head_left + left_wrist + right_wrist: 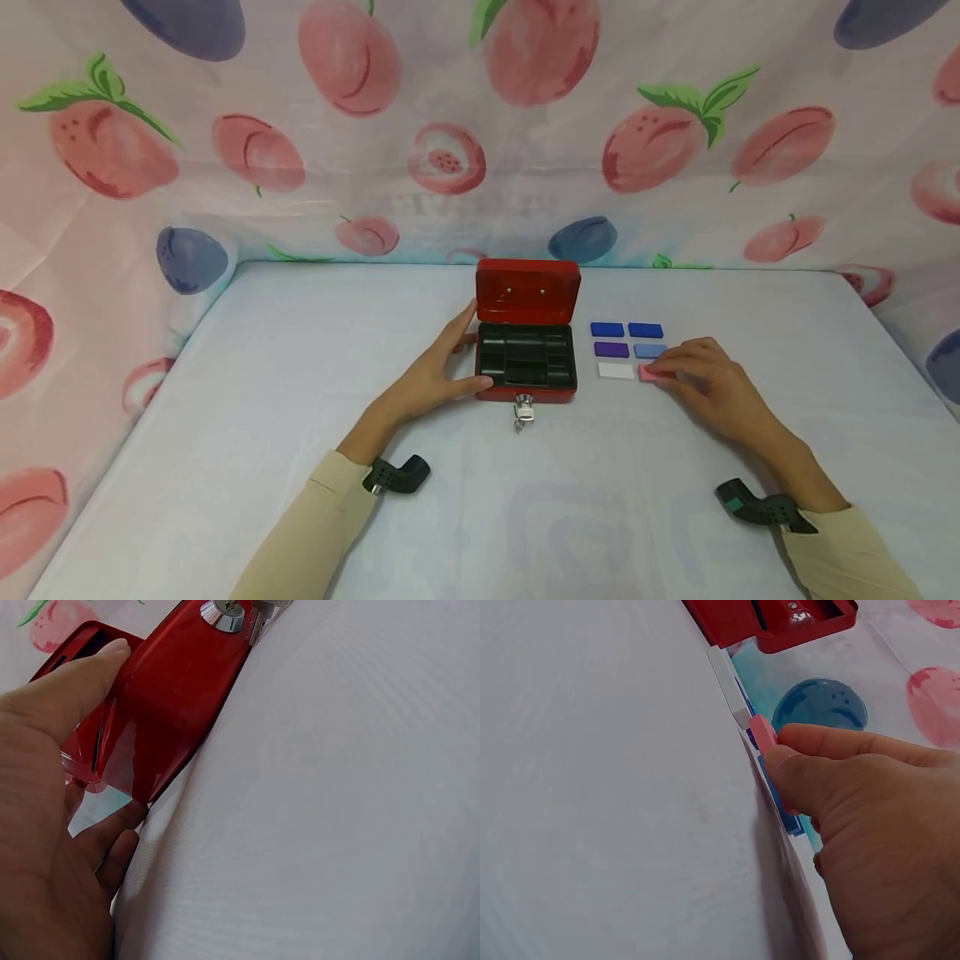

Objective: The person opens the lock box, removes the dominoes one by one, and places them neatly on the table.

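Note:
A red cash box (527, 396) stands with its lid (528, 287) raised and its black compartment tray (527, 354) facing up. Keys (522, 414) hang from the lock on its front. My left hand (423, 379) rests at the box's left side, thumb on the front left rim, other fingers extended along the side toward the lid; in the left wrist view the thumb (82, 686) lies on the rim. Between thumb and fingertips, my right hand (708, 387) pinches a small pink block (763, 733), which looks tilted up in the right wrist view.
Right of the box lie small flat blocks in two columns: two dark blue blocks (626, 330), a purple block (611, 350), a light blue block (649, 351) and a white block (616, 371). A white cloth (600, 500) covers the table. A fruit-patterned curtain (525, 167) hangs behind.

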`<state>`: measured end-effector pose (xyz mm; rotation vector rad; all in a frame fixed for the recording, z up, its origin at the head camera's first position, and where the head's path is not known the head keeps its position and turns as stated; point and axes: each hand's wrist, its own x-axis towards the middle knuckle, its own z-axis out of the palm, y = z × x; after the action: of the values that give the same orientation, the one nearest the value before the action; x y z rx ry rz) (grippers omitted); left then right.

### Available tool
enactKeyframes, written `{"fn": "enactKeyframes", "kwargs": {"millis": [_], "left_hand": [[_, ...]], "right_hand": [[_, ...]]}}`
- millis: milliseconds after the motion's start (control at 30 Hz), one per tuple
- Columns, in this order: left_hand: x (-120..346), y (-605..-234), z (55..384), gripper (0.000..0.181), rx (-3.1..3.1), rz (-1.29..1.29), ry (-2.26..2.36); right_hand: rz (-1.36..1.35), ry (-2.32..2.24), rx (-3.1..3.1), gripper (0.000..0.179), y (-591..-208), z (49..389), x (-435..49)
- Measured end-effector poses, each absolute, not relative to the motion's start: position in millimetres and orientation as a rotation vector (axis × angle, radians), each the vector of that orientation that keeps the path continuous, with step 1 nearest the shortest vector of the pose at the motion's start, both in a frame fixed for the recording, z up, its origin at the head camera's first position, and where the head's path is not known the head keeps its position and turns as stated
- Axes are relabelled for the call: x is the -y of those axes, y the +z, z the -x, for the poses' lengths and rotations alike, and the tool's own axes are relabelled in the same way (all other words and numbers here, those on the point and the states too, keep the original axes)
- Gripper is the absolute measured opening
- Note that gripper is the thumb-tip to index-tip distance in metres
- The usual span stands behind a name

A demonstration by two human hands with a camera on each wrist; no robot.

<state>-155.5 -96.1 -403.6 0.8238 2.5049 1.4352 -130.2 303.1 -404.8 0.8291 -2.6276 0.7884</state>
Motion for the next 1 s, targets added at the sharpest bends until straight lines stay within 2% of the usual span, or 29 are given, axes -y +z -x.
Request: {"fn": "enactKeyframes", "kwargs": {"millis": [1000], "left_hand": [[96.9,-403.6,155.3,0.095,-2.513,-0.827,1.425]], "right_hand": [[-0.813,0.734,2.651,0.031,-411.0,132.7,-304.7]]}}
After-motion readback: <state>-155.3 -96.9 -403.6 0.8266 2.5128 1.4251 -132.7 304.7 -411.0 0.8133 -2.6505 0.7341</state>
